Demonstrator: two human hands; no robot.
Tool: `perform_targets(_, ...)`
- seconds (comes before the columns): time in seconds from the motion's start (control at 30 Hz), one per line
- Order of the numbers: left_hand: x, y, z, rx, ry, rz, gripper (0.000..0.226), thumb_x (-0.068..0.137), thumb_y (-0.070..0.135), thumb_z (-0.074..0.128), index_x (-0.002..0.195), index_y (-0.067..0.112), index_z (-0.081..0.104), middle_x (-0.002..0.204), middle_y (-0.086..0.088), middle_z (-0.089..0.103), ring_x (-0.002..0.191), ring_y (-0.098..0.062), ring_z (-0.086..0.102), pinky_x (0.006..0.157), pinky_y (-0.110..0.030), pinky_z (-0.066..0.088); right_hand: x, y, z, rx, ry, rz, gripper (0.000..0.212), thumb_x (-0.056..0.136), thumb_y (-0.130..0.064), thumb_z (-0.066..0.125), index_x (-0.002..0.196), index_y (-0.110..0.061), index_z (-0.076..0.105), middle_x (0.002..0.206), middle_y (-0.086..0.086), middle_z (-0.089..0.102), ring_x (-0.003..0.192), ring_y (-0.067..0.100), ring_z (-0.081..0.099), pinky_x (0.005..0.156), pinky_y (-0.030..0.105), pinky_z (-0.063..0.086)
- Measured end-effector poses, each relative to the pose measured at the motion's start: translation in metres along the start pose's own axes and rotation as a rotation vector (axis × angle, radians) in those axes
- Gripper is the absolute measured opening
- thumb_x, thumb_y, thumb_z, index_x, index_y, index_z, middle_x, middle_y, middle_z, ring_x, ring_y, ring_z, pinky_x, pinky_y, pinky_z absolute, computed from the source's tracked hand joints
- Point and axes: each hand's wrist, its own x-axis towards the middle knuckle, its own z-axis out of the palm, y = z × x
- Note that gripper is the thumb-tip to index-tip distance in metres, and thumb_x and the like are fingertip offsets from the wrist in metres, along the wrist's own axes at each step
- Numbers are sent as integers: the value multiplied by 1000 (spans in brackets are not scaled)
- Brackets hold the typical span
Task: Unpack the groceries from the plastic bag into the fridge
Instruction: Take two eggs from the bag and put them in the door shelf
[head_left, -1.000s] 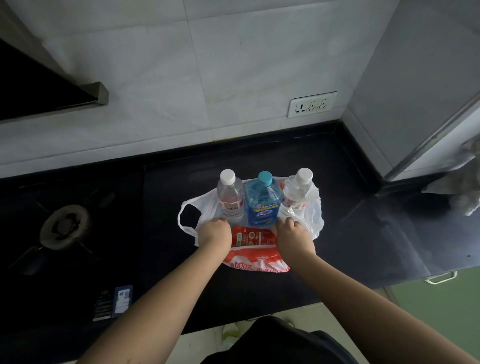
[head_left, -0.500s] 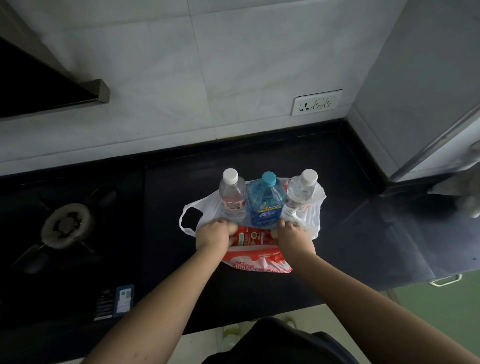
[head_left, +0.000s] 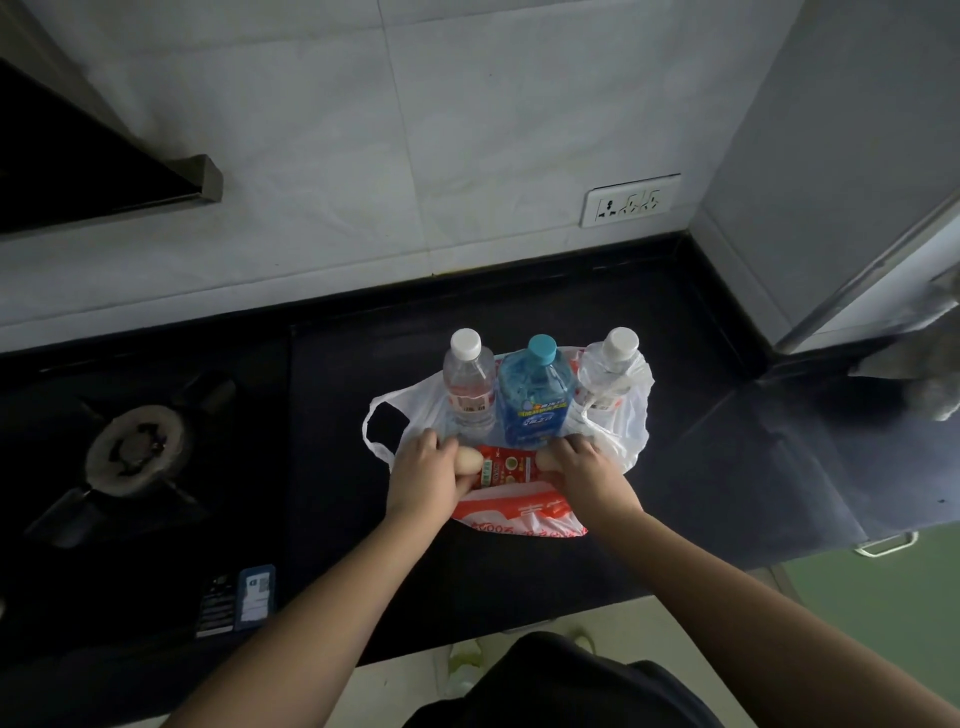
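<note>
Three upright bottles in white bag, seemingly open.

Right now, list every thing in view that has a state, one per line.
plastic bag: open, slumped on the counter
left clear bottle: upright, white cap on
blue bottle: upright, teal cap on
right clear bottle: upright, white cap on
red packet: lying in the bag, held at both ends
left hand: grips the packet
right hand: grips the packet
fridge door: appears closed
gas burner: unlit
</note>
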Motion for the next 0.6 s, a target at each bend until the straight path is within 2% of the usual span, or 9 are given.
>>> perform_targets(0.1,-8,0,-6,-117,2,10,49,79,45,74,117,15,63,110,-1,61,105,-21,56,84,-31,47,-9,-7,-7,50,31,-41,49,90,-28,65,134,-13,49,131,11,55,118,32,54,95,43,49)
perform_targets(0.17,-14,2,-16,-282,5,-8,48,80,43,75,119,16,62,113,2,63,106,-17,56,84,-27,45,-17,-15,-15,93,41,-40,52,91,-29,63,137,-13,45,137,8,53,122,29,52,98,40,46)
perform_targets(0.23,-20,6,-32,-471,-4,-31,45,80,42,76,116,19,62,108,8,64,98,-7,56,77,-17,42,-26,-24,-24,166,60,-2,52,92,-31,62,138,-16,44,134,3,54,116,23,56,95,34,47)
perform_targets(0.3,-27,8,-48,-667,-57,-82,45,78,41,78,117,22,63,105,13,64,92,-1,59,75,-11,43,-35,-34,-35,292,88,44,45,90,-33,64,131,-20,50,123,-4,59,104,13,59,87,25,49)
perform_targets(0.37,-32,9,-60,-888,-134,-157,41,79,41,77,115,27,64,104,12,68,94,-3,64,82,-19,51,-44,-41,-47,477,88,115,38,87,-34,67,121,-24,55,111,-12,62,95,3,60,84,21,51)
perform_targets(0.4,-36,8,-66,-996,-166,-196,37,80,40,76,113,31,64,104,11,69,97,-7,66,84,-23,53,-48,-44,-52,599,73,164,36,87,-35,68,119,-24,57,108,-12,63,94,3,62,84,22,53)
perform_targets(0.47,-43,9,-78,-1238,-217,-256,34,81,39,74,113,35,63,105,3,72,98,-14,69,83,-24,53,-54,-51,-61,947,29,262,33,89,-33,65,119,-21,58,112,-3,67,96,10,68,83,26,57)
perform_targets(0.53,-48,9,-86,-1463,-261,-279,45,80,41,72,122,28,60,105,-5,73,96,-20,71,82,-28,56,-61,-58,-64,1311,-15,324,32,92,-29,60,122,-17,57,120,7,64,105,19,67,87,33,57)
perform_targets(0.6,-52,6,-92,-1649,-299,-311,54,82,47,72,124,17,58,104,-10,72,96,-24,71,79,-31,56,-66,-64,-64,1494,-21,335,34,93,-30,58,124,-17,57,126,9,61,113,25,63,92,35,55)
